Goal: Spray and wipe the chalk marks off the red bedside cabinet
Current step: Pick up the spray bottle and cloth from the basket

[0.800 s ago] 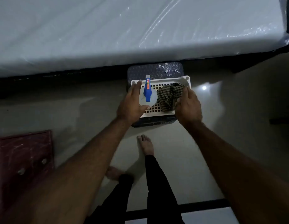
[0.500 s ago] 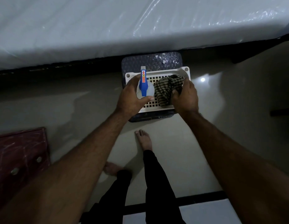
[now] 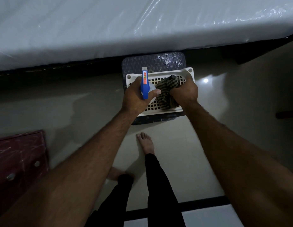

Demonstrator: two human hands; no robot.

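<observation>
My left hand [image 3: 136, 97] grips a spray bottle [image 3: 145, 85] with a blue trigger head and a red arrow label, over the left side of a white perforated basket [image 3: 189, 72]. My right hand [image 3: 184, 91] grips a dark checked cloth [image 3: 166, 89] that bunches up out of the basket. The red bedside cabinet [image 3: 19, 158] stands at the lower left, its top streaked with pale chalk marks and its front showing two round knobs.
The basket sits on a dark woven stool [image 3: 152, 60] pushed against a bed with a plastic-wrapped mattress [image 3: 109, 25]. Small white bits lie on the stool's far side. My bare feet [image 3: 145, 143] stand on the glossy tiled floor [image 3: 224, 112].
Both hands have closed tighter: the left thumb now wraps round the bottle and the right hand has gathered the cloth upward. The view has shifted slightly.
</observation>
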